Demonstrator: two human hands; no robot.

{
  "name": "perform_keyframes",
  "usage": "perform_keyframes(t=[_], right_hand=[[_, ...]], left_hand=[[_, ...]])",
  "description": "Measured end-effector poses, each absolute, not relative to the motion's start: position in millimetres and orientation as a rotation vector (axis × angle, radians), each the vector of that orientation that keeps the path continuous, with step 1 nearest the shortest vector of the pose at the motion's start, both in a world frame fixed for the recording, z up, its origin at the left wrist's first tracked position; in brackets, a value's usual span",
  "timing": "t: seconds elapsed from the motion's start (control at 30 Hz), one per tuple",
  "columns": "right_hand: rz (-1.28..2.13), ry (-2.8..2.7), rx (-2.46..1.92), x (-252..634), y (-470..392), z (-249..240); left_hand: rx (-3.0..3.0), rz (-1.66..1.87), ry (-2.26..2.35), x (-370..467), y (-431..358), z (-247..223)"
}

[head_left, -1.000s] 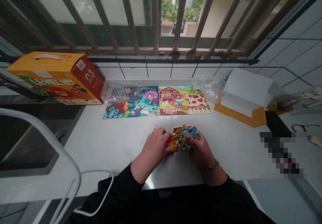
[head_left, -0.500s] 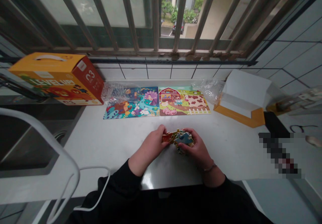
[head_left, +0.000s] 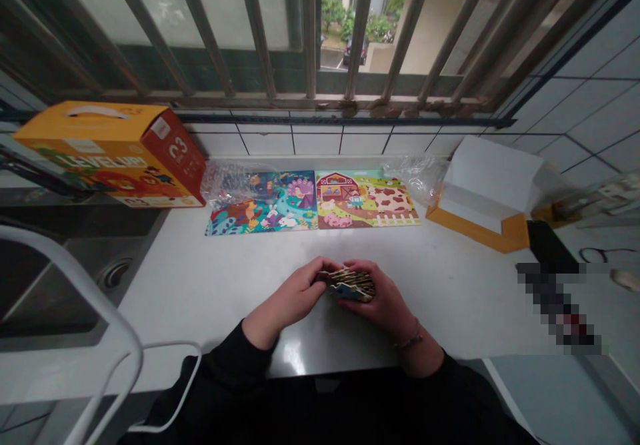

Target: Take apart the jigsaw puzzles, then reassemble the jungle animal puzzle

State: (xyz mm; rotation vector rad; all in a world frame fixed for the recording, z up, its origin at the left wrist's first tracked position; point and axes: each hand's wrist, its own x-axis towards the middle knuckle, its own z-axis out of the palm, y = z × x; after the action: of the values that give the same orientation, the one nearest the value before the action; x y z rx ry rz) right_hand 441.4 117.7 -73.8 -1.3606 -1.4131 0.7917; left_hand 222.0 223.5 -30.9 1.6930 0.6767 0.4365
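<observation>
Head view: one orange carton (head_left: pixel 115 158), one woodland board (head_left: pixel 267 211), one farm board (head_left: pixel 367 201), one opened box (head_left: pixel 480 231) along the bench (head_left: pixel 210 298). Left hand (head_left: pixel 293 295) pinches the left end of one puzzle-piece stack (head_left: pixel 356 283); right hand (head_left: pixel 387 301) grips its right end. Stack sits between them, partly finger-covered, pieces uncountable.

We see brown metal window bars (head_left: pixel 257 31) above white rectangular wall tiles (head_left: pixel 316 143), and a grey steel sink (head_left: pixel 55 305) beside the white worktop (head_left: pixel 460 311).
</observation>
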Motion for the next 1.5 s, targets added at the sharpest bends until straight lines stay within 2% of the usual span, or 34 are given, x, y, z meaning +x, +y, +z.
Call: perform_keyframes(t=[0.5, 0.73, 1.07, 1.5], right_hand=[[0.623, -1.695, -1.261, 440.1, 113.4, -90.9], [0.636, -1.807, -1.321, 453.9, 95.4, -84.1], [0.239, -1.948, -1.638, 463.4, 78.7, -99.5], [0.363, -1.951, -1.565, 441.5, 106.3, -105.6]], left_hand=[[1.782, 0.49, 0.705, 230.6, 204.9, -58.9], [1.837, 0.5, 0.654, 233.7, 201.2, -63.8], [1.991, 0.543, 0.561, 239.7, 198.0, -66.4], [1.982, 0.672, 0.564, 240.9, 204.8, -77.2]])
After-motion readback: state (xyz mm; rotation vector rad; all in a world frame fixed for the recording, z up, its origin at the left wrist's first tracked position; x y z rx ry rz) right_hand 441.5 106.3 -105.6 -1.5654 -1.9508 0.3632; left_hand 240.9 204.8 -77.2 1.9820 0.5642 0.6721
